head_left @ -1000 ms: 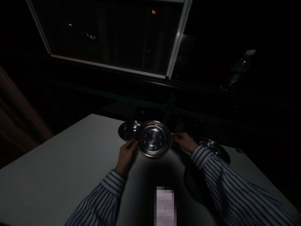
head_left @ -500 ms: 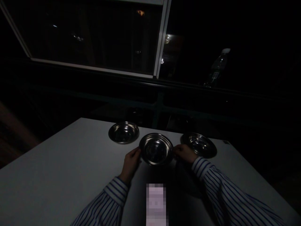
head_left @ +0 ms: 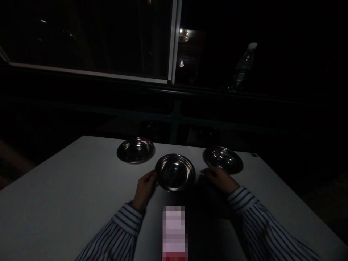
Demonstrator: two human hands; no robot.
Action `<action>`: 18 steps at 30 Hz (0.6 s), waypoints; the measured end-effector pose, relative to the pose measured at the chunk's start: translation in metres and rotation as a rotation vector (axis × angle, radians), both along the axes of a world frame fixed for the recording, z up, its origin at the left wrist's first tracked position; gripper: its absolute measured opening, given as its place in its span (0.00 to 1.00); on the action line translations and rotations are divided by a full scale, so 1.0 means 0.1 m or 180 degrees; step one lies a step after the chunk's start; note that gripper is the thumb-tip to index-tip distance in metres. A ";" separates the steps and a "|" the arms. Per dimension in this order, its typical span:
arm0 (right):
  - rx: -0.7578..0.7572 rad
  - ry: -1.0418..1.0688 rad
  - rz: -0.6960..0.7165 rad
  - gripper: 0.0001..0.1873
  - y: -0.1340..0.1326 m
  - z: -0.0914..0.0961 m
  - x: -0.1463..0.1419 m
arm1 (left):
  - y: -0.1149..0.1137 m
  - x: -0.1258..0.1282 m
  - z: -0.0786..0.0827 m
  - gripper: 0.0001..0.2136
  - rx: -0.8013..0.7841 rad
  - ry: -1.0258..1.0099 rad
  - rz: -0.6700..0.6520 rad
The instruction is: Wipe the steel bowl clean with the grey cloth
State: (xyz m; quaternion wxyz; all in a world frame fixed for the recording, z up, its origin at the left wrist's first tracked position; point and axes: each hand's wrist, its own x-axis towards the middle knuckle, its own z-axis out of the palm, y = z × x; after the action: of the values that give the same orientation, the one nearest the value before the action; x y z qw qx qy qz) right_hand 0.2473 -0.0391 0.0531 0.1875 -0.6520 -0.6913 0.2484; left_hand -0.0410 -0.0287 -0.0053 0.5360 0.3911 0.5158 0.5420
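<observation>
A shiny metal dish [head_left: 175,174], round with a wide rim, is in the middle of the white table. My left hand [head_left: 145,189] pinches its left rim between thumb and fingers. Just off the right rim, a small gap away, is my right hand [head_left: 220,180], empty, its fingers stretched toward the dish. Two similar metal dishes rest farther back: the back-left dish [head_left: 136,150] and the back-right dish [head_left: 223,159], the latter just beyond my right hand. Dim light hides the dishes' inner detail and part of my right hand's fingers.
The white table [head_left: 89,174] ends at a back edge near the two rear dishes. Beyond it, a plastic bottle [head_left: 243,69] with a white cap stands by the dark window frame [head_left: 174,43]. A pixelated patch [head_left: 174,228] covers the near middle.
My right hand has let go of the middle dish's right rim and drawn slightly right. My left hand still holds the left rim. The whole view has shifted a little.
</observation>
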 end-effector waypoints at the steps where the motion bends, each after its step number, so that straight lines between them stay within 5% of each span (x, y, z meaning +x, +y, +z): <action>1: 0.0016 -0.0095 -0.0094 0.15 -0.07 0.00 0.06 | 0.00 0.00 0.00 0.21 0.0004 0.0021 0.0015; 10: -0.0229 -0.0821 -0.1307 0.25 -0.49 -0.23 0.24 | -0.04 0.02 0.06 0.20 0.0060 0.0253 0.0111; 18: -0.0202 -0.0135 -0.1333 0.17 -0.45 -0.43 0.38 | -0.07 0.04 0.06 0.19 0.0065 0.0463 0.0208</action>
State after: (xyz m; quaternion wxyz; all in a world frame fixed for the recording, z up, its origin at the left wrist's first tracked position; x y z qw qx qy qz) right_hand 0.2850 -0.0844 0.0106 0.1998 -0.7921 -0.5363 0.2120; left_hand -0.0374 -0.0357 0.0006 0.4751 0.4179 0.5602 0.5346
